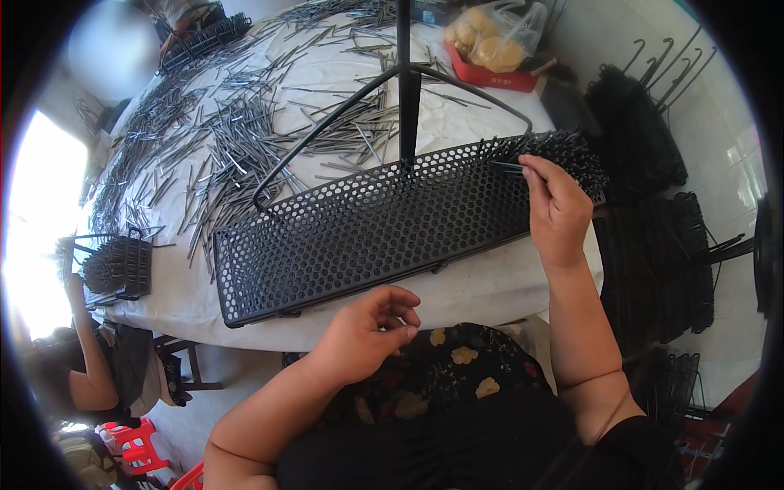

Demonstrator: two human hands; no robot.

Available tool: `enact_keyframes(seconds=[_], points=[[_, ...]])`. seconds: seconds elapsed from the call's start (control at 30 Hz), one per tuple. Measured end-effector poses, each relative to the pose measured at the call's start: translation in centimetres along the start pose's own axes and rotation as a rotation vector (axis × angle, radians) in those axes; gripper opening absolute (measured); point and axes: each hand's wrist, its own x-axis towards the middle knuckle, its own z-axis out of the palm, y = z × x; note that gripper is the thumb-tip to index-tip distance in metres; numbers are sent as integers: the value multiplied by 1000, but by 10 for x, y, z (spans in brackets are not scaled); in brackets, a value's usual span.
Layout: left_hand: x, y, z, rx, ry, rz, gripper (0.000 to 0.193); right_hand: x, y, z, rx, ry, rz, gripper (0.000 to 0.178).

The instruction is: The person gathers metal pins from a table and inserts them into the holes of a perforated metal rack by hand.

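Note:
A long black rack (367, 237) full of round holes lies across the table in front of me, with a tall black handle (404, 114) rising from its far side. Many thin dark rods (576, 159) stand packed in its right end; the middle and left holes hold none that I can see. Over that packed end, my right hand (559, 204) pinches a few thin rods between thumb and fingertips, their tips pointing left. My left hand (367, 331) hovers by the rack's near edge, fingers loosely curled, thumb apart, nothing visible in it.
Loose metal rods (245, 139) lie scattered over the white-covered table (490, 282) beyond the rack. A red tray (494, 75) with a plastic bag stands at the far right. Black racks (645, 261) are stacked on my right. Another person's arm (90, 359) reaches toward a smaller filled rack (118, 265) at left.

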Motion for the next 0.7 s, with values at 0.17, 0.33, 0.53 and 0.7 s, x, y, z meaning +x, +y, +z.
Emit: enact_keyframes(seconds=[0.17, 0.33, 0.53, 0.7], points=[[-20, 48, -5, -11, 46, 273, 34, 28, 8, 14, -154, -71, -159, 16], [-33, 69, -15, -61, 185, 400, 35, 42, 15, 18, -230, -142, -127, 13], [-46, 76, -21, -93, 275, 493, 35, 42, 22, 21, -211, -149, -129, 12], [-62, 105, -8, 18, 298, 833, 27, 44, 18, 14, -103, -267, -49, 13]])
